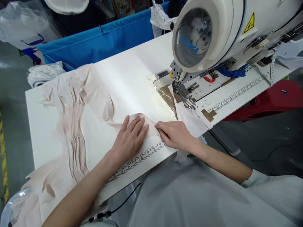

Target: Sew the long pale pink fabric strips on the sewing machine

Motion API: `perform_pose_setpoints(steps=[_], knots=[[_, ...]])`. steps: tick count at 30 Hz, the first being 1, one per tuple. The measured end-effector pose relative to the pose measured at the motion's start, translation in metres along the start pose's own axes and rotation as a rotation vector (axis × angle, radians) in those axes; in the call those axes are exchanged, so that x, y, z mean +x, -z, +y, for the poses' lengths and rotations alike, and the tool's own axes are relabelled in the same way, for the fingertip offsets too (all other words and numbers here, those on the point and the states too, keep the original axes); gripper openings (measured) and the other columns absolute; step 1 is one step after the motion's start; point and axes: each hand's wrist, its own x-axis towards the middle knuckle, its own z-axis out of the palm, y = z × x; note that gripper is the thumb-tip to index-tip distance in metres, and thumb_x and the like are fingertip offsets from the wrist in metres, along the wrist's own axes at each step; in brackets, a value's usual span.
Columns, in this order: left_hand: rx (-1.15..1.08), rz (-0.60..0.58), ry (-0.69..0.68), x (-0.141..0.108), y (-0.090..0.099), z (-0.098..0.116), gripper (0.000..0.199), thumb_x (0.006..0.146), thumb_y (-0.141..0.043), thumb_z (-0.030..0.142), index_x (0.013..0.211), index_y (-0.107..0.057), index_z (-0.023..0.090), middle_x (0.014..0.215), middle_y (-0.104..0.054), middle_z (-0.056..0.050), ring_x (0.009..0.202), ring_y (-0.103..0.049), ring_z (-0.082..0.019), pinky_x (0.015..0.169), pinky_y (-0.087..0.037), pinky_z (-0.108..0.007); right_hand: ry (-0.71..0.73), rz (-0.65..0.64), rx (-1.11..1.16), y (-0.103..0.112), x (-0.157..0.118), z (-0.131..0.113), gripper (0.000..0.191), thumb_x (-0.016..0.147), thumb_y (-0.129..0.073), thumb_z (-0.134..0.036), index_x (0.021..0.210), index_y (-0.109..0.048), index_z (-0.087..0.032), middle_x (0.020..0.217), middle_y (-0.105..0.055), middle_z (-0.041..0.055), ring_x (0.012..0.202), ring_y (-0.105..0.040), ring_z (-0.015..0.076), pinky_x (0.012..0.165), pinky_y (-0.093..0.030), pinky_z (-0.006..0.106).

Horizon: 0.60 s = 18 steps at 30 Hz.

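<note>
Here at the white sewing machine (222, 34), both bare hands are on the pale pink fabric (98, 91), which spreads across the white tabletop (134, 69) to the machine's left. The left hand (129, 137) lies palm down on a narrow stretch of it, fingers a little apart, flat rather than gripping. Over to the right hand (175, 134), nearer the machine: fingers curled in narrow, thumb and forefinger pinching the strip's end, with a small dark spot at the fingertips too small to make out. Farther left from the machine, the fabric bunches into long gathered folds, and its lower part hangs over the table's edge by a clear plastic tub (9, 206). Just in front of the left hand, a printed ruler scale (142, 158) runs along the near edge; a second scale (239, 91) lies below the machine's arm. Right at the needle area, a whitish cloth piece (189, 119) reaches towards the near edge, beside shiny brown tape (167, 97). Beyond the table, left of the machine, stretches a blue cloth (101, 42), with a bundle of white cord (46, 72) near the far-left corner. Down to the machine's right, there's a red stool (279, 94).
</note>
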Motion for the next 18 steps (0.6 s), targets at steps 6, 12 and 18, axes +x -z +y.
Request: perform_pose_setpoints(steps=[6, 12, 18], knots=[[-0.062, 0.026, -0.012, 0.000, -0.001, 0.000, 0.038, 0.092, -0.044, 0.010, 0.128, -0.054, 0.012, 0.134, -0.060, -0.012, 0.130, -0.051, -0.028, 0.119, -0.018, -0.062, -0.094, 0.149, 0.204, -0.006, -0.017, 0.013, 0.022, 0.095, -0.032, -0.027, 0.098, -0.053, -0.020, 0.070, -0.064, -0.0003, 0.056, -0.052, 0.0131, 0.055, -0.028, 0.025], [-0.064, 0.018, -0.061, 0.000, -0.001, 0.003, 0.046, 0.089, -0.042, 0.007, 0.134, -0.049, 0.010, 0.135, -0.059, -0.017, 0.129, -0.052, -0.029, 0.118, -0.020, -0.064, -0.076, 0.130, 0.130, -0.012, -0.003, -0.002, 0.024, 0.098, -0.030, -0.026, 0.105, -0.052, -0.018, 0.084, -0.071, 0.0029, 0.067, -0.060, 0.0153, 0.054, -0.025, 0.026], [-0.014, 0.018, -0.083, 0.001, 0.002, 0.005, 0.039, 0.090, -0.044, 0.010, 0.128, -0.053, 0.010, 0.132, -0.060, -0.018, 0.127, -0.054, -0.032, 0.113, -0.030, -0.065, -0.096, 0.082, 0.099, -0.013, 0.007, -0.008, 0.026, 0.099, -0.030, -0.025, 0.109, -0.052, -0.017, 0.090, -0.072, 0.0036, 0.075, -0.064, 0.0161, 0.053, -0.024, 0.026]])
